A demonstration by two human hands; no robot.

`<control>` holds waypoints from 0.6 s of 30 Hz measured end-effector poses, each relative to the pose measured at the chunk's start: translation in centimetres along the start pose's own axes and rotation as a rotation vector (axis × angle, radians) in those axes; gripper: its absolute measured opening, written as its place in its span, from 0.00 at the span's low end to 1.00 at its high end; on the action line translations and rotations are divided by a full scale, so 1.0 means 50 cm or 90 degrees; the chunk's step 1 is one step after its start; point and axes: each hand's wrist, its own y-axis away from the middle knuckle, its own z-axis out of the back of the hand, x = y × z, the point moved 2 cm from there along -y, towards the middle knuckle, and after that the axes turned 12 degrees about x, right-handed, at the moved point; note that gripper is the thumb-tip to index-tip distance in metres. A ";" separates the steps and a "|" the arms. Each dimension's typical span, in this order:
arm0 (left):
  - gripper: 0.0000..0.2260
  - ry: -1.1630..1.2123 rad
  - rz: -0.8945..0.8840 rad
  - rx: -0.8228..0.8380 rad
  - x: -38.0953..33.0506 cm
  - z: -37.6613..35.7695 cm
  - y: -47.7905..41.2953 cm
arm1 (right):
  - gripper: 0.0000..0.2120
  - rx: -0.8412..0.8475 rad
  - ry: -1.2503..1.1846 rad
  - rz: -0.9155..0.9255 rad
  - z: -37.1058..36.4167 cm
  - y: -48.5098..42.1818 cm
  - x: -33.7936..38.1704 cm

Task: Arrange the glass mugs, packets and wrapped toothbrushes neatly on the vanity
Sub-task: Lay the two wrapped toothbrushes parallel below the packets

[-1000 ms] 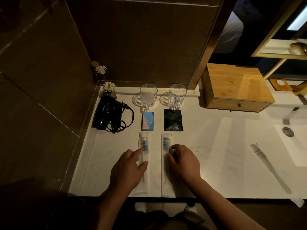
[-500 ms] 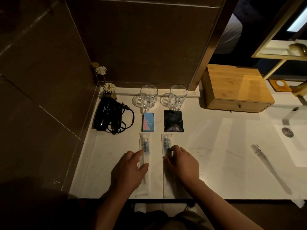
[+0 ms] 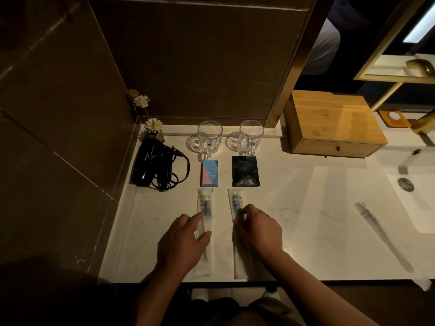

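Head view. Two wrapped toothbrushes, long axes 12-to-6, parallel on vanity [image 3: 306, 208]. Left hand [image 3: 183, 243] flat, fingers spread on left toothbrush [image 3: 205, 208]; right hand [image 3: 259, 229] curled, pinching right toothbrush [image 3: 236, 198]. Packets, mugs at 12.

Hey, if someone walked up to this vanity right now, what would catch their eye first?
Probably the two hands at the front edge, the left hand and right hand, each resting on a wrapped toothbrush lying side by side. Behind them sit a blue packet and a black packet, then two glass mugs by the wall. A black hair dryer lies at the far left.
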 end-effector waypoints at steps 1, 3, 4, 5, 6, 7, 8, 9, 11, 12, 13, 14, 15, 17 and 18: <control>0.26 0.002 -0.001 0.001 0.001 0.000 0.001 | 0.14 -0.001 -0.002 -0.002 0.000 0.001 0.000; 0.27 0.006 0.000 0.001 0.000 0.001 0.002 | 0.15 -0.007 -0.011 -0.003 0.001 0.003 0.000; 0.28 0.008 0.003 0.003 -0.002 0.001 0.002 | 0.15 -0.009 -0.013 0.000 0.000 0.005 -0.001; 0.29 0.006 0.005 0.006 -0.004 0.001 0.002 | 0.16 -0.010 -0.013 0.002 -0.001 0.007 -0.001; 0.30 -0.002 0.005 0.009 -0.007 -0.001 0.003 | 0.17 -0.010 -0.014 0.002 -0.001 0.009 -0.001; 0.31 -0.016 0.004 0.011 -0.010 -0.003 0.003 | 0.17 -0.008 -0.015 0.002 -0.002 0.010 0.000; 0.31 -0.030 0.003 0.011 -0.012 -0.005 0.004 | 0.17 -0.005 -0.017 0.002 -0.003 0.011 0.000; 0.31 -0.041 0.003 0.010 -0.013 -0.006 0.004 | 0.16 -0.002 -0.018 0.003 -0.004 0.013 0.001; 0.30 -0.045 0.003 0.009 -0.009 -0.007 0.004 | 0.15 -0.002 -0.020 0.004 -0.004 0.015 0.001; 0.30 -0.044 0.002 0.010 -0.007 -0.008 0.005 | 0.15 -0.002 -0.020 0.004 -0.004 0.016 0.001; 0.30 -0.043 0.001 0.011 -0.007 -0.007 0.005 | 0.15 -0.003 -0.020 0.004 -0.003 0.017 0.001; 0.30 -0.043 0.000 0.011 -0.007 -0.006 0.005 | 0.15 -0.003 -0.020 0.004 -0.003 0.017 0.001; 0.30 -0.043 0.001 0.012 -0.008 -0.006 0.006 | 0.15 -0.002 -0.019 0.002 -0.004 0.016 0.002; 0.29 -0.047 0.008 0.016 -0.010 -0.006 0.006 | 0.15 -0.001 -0.019 -0.004 -0.003 0.015 0.003; 0.29 -0.049 0.011 0.019 -0.010 -0.006 0.006 | 0.15 0.000 -0.018 -0.006 -0.004 0.015 0.003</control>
